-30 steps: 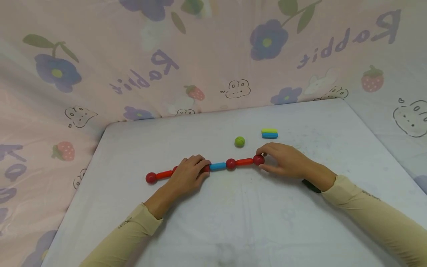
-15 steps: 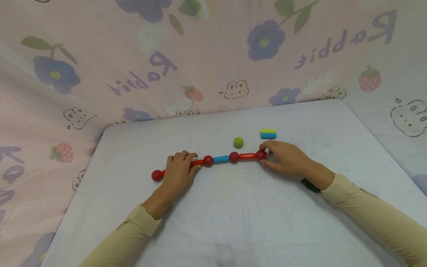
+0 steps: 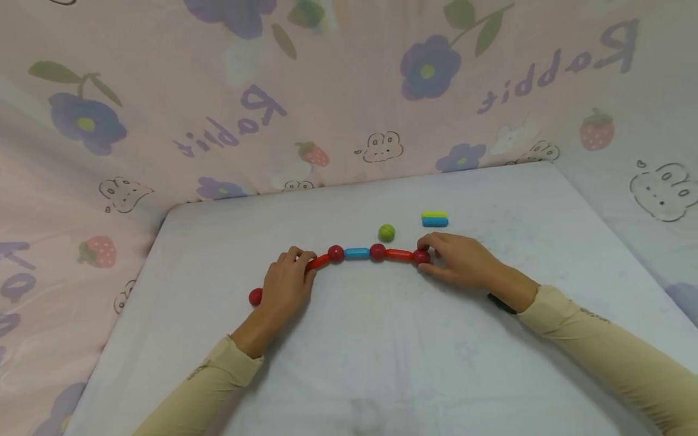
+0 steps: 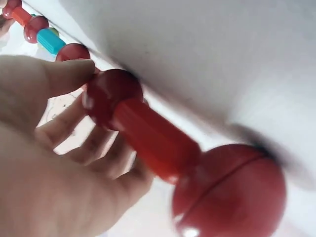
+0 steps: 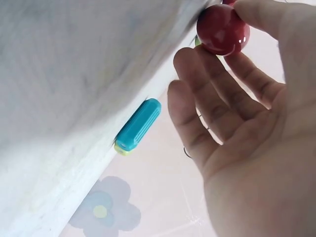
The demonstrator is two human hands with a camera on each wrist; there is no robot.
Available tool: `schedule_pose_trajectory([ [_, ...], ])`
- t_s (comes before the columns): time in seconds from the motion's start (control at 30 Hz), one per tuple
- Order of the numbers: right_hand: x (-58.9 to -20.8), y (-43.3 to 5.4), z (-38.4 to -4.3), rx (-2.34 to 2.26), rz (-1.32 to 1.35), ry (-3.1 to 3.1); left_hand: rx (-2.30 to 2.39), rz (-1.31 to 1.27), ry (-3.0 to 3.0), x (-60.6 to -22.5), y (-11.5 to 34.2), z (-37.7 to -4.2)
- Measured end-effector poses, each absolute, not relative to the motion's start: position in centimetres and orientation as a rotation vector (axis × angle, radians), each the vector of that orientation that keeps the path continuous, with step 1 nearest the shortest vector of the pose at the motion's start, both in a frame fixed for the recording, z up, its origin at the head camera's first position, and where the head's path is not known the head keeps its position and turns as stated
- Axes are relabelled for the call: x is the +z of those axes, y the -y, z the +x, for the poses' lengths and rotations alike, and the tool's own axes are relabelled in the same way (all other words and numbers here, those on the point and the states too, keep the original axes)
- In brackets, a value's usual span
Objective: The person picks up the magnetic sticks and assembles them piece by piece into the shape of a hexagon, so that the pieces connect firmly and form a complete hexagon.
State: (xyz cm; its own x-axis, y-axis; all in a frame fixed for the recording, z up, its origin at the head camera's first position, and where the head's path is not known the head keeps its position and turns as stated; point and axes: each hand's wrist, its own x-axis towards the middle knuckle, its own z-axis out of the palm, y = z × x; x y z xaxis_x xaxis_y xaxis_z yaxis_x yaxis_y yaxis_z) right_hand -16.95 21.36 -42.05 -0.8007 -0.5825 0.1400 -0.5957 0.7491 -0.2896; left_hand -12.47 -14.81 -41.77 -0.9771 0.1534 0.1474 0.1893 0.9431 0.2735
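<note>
Red balls and stick-like rods join end to end in a chain lying in an arc on the table. My left hand point(image 3: 286, 283) curls over its left part, thumb and fingers around a red rod point(image 3: 318, 261) beside a red ball point(image 4: 114, 94). Past that hand, the left end ball point(image 3: 255, 297) shows, with another red rod point(image 4: 153, 138) leading to it in the left wrist view. A blue rod point(image 3: 357, 253) sits mid-chain between two red balls. At the right end, my right hand point(image 3: 463, 260) pinches the last red ball point(image 3: 422, 257) between thumb and fingers.
Just behind the chain lies a loose green ball point(image 3: 386, 232). Farther back, a yellow rod point(image 3: 434, 214) and a loose blue rod point(image 3: 435, 222) lie side by side. A dark object point(image 3: 500, 303) is partly hidden under my right wrist. Printed cloth point(image 3: 349, 91) hangs behind the white table point(image 3: 382, 363).
My left hand has slid left along the chain, then drawn its left part slightly nearer. The nearly straight chain now bends into an arc. My right hand stays at the end ball.
</note>
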Motion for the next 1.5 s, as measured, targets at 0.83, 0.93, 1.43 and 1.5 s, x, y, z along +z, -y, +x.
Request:
schedule_pose_trajectory([
  [0.83, -41.6, -20.6, -16.8, 0.540, 0.938, 2.988, -0.766, 0.027, 3.291, -39.7, 19.2, -7.8],
  [0.93, -41.5, -20.6, -16.7, 0.539, 0.936, 2.986, -0.852, 0.042, 3.300, -39.5, 18.1, -7.3],
  [1.43, -41.5, -19.6, -17.3, 0.548, 0.939, 2.976, -0.865, -0.110, 3.321, -38.5, 17.2, -11.6],
  [1.5, -41.4, -19.2, -17.4, 0.521, 0.922, 2.967, -0.833, -0.075, 3.323, -38.4, 17.0, -12.1],
])
